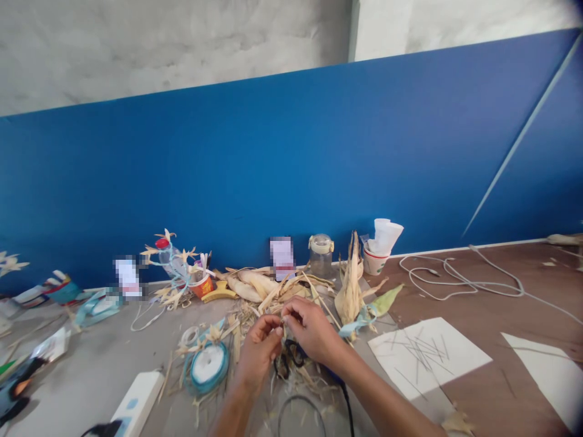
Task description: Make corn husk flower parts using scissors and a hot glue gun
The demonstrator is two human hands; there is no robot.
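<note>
Anything between the fingertips of the left hand (262, 345) and the right hand (312, 326) is too small to identify. Both forearms are cut off by the lower edge. Black looped handles (298, 352) are partly covered by the hands; what they belong to cannot be confirmed. Two white rectangular panels, left (129, 278) and centre (282, 255), are pixelated and illegible. Cut off: white power strip (142, 394), lower edge; blue-and-black tool (18, 388), left edge; white paper sheet (549, 370), right edge.
</note>
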